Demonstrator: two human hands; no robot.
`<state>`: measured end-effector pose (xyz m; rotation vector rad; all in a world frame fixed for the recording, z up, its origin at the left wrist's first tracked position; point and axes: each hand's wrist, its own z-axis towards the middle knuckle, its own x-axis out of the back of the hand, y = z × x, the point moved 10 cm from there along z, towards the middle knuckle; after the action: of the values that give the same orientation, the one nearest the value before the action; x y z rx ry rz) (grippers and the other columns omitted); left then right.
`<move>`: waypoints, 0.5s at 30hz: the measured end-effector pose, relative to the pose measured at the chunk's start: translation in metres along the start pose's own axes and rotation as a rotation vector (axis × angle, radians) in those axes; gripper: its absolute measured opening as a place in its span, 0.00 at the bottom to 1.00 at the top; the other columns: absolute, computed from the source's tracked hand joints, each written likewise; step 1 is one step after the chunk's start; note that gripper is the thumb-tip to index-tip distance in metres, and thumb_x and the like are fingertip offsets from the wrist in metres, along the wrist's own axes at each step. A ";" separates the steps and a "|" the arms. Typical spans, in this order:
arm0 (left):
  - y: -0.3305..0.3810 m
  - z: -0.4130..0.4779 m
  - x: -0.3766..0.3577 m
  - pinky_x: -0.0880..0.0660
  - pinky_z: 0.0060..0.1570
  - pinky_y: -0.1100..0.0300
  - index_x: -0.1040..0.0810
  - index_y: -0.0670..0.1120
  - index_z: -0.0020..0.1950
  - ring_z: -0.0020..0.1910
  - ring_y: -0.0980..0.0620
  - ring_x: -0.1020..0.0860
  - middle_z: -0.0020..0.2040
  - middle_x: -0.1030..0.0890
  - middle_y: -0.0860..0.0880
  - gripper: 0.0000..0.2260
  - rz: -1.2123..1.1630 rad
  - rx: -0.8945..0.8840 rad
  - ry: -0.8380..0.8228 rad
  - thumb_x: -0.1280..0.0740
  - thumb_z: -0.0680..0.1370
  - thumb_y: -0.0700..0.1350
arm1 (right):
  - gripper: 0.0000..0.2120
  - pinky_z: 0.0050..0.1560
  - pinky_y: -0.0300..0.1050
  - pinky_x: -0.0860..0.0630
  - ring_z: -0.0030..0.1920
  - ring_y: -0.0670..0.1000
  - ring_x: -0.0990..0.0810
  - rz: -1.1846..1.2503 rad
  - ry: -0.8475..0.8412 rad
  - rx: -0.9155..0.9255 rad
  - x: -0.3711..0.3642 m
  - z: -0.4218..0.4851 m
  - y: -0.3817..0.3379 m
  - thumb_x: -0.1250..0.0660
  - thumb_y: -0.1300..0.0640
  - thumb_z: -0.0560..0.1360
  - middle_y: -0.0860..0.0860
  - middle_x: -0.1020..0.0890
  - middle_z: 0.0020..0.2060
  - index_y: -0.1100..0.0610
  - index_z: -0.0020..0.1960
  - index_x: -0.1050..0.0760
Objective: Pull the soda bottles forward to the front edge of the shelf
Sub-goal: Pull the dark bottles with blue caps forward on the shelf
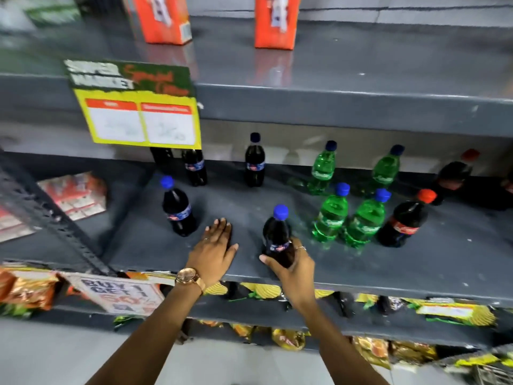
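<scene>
A grey metal shelf (361, 268) holds several soda bottles. My right hand (294, 266) grips the base of a dark cola bottle with a blue cap (277, 234) near the front edge. My left hand (215, 245) lies flat and open on the shelf beside it, a watch on its wrist. Another dark blue-capped bottle (177, 208) stands to the left, slightly further back. Two green bottles (331, 215) (366, 220) and a red-capped cola bottle (404, 222) stand to the right. At the back stand more dark bottles (254, 162) (195, 168) and green ones (323, 169) (384, 170).
A yellow price sign (141, 118) hangs from the shelf above, hiding the tops of the back-left bottles. Orange cartons (163, 20) stand on the upper shelf. A slotted upright post (55, 220) divides the shelf at the left. Snack packets (263, 291) fill the shelf below.
</scene>
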<state>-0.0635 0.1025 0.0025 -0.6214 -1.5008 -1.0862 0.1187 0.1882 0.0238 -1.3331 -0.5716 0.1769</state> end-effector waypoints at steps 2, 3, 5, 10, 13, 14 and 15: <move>-0.002 0.000 -0.002 0.53 0.73 0.53 0.45 0.40 0.73 0.75 0.45 0.47 0.76 0.43 0.41 0.35 0.005 -0.022 0.005 0.60 0.73 0.61 | 0.21 0.45 0.32 0.26 0.49 0.45 0.19 -0.025 0.008 0.029 -0.024 0.012 -0.009 0.21 0.53 0.64 0.50 0.16 0.47 0.54 0.53 0.25; 0.002 0.000 -0.002 0.52 0.73 0.51 0.43 0.39 0.73 0.75 0.44 0.45 0.75 0.41 0.40 0.34 0.014 -0.039 0.014 0.58 0.74 0.60 | 0.22 0.45 0.34 0.26 0.50 0.47 0.19 -0.035 0.017 0.032 -0.030 0.019 -0.010 0.21 0.53 0.64 0.51 0.16 0.48 0.55 0.54 0.25; 0.005 0.000 -0.002 0.52 0.72 0.47 0.40 0.38 0.72 0.73 0.41 0.41 0.73 0.38 0.38 0.31 0.023 -0.061 0.023 0.56 0.76 0.57 | 0.23 0.46 0.36 0.27 0.51 0.50 0.19 -0.049 0.048 0.032 -0.040 0.031 -0.009 0.21 0.53 0.63 0.53 0.16 0.48 0.57 0.54 0.25; 0.007 -0.002 0.003 0.59 0.71 0.52 0.43 0.40 0.73 0.75 0.45 0.46 0.75 0.42 0.40 0.30 0.025 -0.096 0.073 0.56 0.76 0.57 | 0.24 0.48 0.39 0.28 0.51 0.51 0.19 -0.113 0.087 0.027 -0.049 0.048 -0.007 0.21 0.51 0.63 0.53 0.16 0.49 0.57 0.55 0.24; 0.006 -0.002 0.002 0.59 0.72 0.54 0.43 0.41 0.73 0.75 0.46 0.46 0.75 0.42 0.41 0.29 0.040 -0.102 0.109 0.55 0.77 0.56 | 0.24 0.48 0.43 0.26 0.49 0.53 0.19 -0.125 0.115 0.015 -0.048 0.050 -0.004 0.20 0.49 0.62 0.54 0.17 0.47 0.58 0.52 0.24; 0.006 -0.003 0.002 0.58 0.72 0.53 0.42 0.41 0.73 0.75 0.46 0.45 0.75 0.41 0.41 0.28 0.045 -0.104 0.119 0.54 0.77 0.56 | 0.25 0.48 0.45 0.24 0.48 0.53 0.19 -0.131 0.121 0.012 -0.048 0.051 -0.002 0.20 0.48 0.61 0.54 0.17 0.46 0.58 0.51 0.24; 0.006 -0.003 0.003 0.57 0.71 0.52 0.41 0.40 0.73 0.74 0.45 0.43 0.75 0.39 0.41 0.28 0.051 -0.106 0.133 0.53 0.77 0.55 | 0.25 0.48 0.46 0.24 0.48 0.53 0.19 -0.137 0.122 0.012 -0.048 0.051 -0.002 0.20 0.47 0.61 0.54 0.17 0.46 0.58 0.51 0.24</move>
<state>-0.0579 0.1017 0.0066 -0.6450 -1.3135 -1.1513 0.0520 0.2108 0.0183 -1.2788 -0.5556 -0.0130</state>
